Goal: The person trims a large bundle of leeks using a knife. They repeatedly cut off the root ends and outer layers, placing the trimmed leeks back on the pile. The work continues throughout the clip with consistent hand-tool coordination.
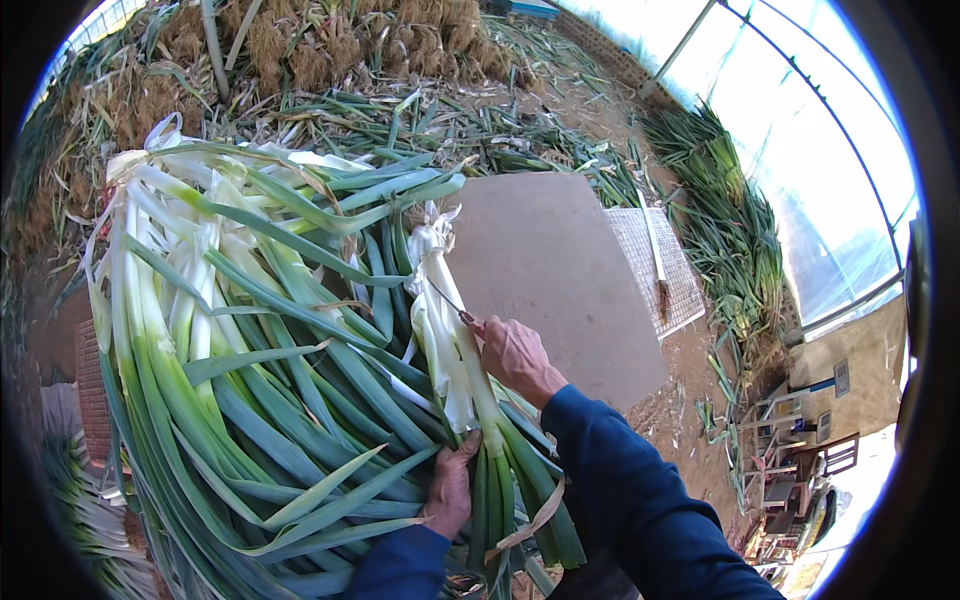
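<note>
My right hand (521,358) grips a small knife (466,316), its thin blade slanting up and left against the white shank of a large green onion (489,420). Pale outer sheath (446,352) hangs loosely along that stalk. Lower down, my left hand (452,480) holds the same onion where the white part turns to green leaves, the thumb pressed near the sheath's end. Beside both hands, on the left, lies a big heap of large green onions (300,375), their white ends towards the far left and leaves draping towards me.
A flat brown board (547,277) lies right of the onion. Past it, a long blade-like tool (654,240) rests on a white grid crate (660,285). Root-end piles (360,45) stand behind; leafy bundles (727,210) line the plastic wall. A red crate (91,390) sits left.
</note>
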`<state>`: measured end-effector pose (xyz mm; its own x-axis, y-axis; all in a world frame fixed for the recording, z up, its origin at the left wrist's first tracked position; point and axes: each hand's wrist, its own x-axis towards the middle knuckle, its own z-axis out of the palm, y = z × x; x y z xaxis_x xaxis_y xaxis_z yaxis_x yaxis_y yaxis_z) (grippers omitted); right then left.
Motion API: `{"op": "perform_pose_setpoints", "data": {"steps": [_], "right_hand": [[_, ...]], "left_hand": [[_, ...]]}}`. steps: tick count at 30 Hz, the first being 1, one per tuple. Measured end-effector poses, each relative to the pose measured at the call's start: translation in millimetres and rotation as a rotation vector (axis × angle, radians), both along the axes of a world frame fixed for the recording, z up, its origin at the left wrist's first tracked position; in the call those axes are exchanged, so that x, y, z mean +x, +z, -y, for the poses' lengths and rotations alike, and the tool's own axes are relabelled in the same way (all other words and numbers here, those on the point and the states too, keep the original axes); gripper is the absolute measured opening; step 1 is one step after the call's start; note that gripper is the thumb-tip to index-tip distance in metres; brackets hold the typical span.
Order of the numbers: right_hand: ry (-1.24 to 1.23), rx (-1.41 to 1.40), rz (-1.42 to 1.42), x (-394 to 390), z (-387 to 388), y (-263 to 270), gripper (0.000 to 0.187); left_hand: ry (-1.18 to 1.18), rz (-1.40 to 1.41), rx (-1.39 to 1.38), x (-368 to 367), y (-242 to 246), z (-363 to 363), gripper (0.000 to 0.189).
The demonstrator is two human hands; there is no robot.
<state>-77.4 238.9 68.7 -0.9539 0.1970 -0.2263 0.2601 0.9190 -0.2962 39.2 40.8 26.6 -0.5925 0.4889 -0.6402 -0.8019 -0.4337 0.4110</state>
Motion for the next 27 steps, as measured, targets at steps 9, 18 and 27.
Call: {"op": "perform_pose_setpoints", "data": {"steps": [9, 18, 27], "right_hand": [[-0.198, -0.114, -0.023, 30.5, -13.5, -5.4, 0.022], [-0.163, -0.260, 0.059, 119.5, 2.8, 14.7, 0.021], [-0.417, -0.398, 0.028, 301.7, -9.8, 55.9, 0.015]], "left_hand": [[0.026, 0.051, 0.111, -2.0, 4.8, -0.3, 0.046], [-0.120, -0.026, 0.114, -9.3, 16.4, 2.4, 0.040], [-0.188, -0.234, 0.138, -7.0, 38.1, 8.9, 0.032]]}}
